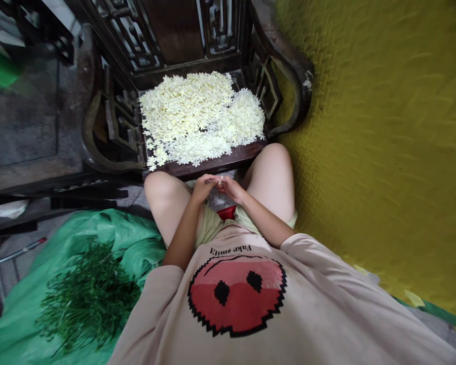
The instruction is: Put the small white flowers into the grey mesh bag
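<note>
Down near the middle of the frame, the left hand [204, 186] and the right hand [231, 187] meet fingertip to fingertip between the person's bare knees. Pinched between them is a small white flower [220, 179], so little that its shape is hard to make out. Both hands are curled in on it, the left from the left side and the right from the right, so each is grasping the same tiny piece.

Just above the hands, in the upper middle of the frame, a dark carved wooden chair [220, 165] stands with its seat edge close to the knees. A broad heap of pale white flowers [201, 116] covers most of the seat, with a few loose ones spilling toward its front left corner.

At the lower left, a green plastic sheet [110, 228] lies spread on the floor, and a pile of thin green stems [89, 299] rests on it, well apart from the hands. A yellow textured mat [383, 152] fills the right side of the frame. The person's pink shirt [251, 324], printed with a red pixelled face, takes up the bottom centre.
</note>
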A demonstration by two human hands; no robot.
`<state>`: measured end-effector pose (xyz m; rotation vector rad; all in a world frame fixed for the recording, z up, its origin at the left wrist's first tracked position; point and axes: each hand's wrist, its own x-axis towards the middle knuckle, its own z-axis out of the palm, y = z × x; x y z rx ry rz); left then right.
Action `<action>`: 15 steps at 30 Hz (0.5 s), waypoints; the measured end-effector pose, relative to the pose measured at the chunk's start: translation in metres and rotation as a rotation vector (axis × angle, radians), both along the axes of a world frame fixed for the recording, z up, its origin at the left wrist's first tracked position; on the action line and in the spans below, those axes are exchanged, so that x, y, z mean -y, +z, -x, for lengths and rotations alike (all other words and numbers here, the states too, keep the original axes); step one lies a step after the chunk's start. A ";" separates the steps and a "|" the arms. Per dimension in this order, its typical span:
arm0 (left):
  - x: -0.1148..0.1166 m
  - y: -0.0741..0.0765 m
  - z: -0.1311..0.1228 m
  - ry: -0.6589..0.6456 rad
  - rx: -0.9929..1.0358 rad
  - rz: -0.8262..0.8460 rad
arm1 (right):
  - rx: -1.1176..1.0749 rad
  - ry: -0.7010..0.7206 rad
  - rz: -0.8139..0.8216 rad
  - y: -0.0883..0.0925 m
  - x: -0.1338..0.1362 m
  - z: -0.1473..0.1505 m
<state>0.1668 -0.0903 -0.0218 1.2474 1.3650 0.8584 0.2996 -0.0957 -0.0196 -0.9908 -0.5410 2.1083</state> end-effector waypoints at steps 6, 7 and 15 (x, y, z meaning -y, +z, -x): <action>0.003 0.010 0.002 0.002 -0.119 -0.093 | 0.074 -0.021 -0.045 -0.003 0.001 0.001; 0.003 0.011 0.002 -0.001 -0.118 -0.087 | 0.092 -0.016 -0.045 -0.004 0.001 0.001; -0.001 0.008 0.003 -0.083 -0.008 0.108 | 0.089 0.004 -0.027 -0.009 0.001 0.000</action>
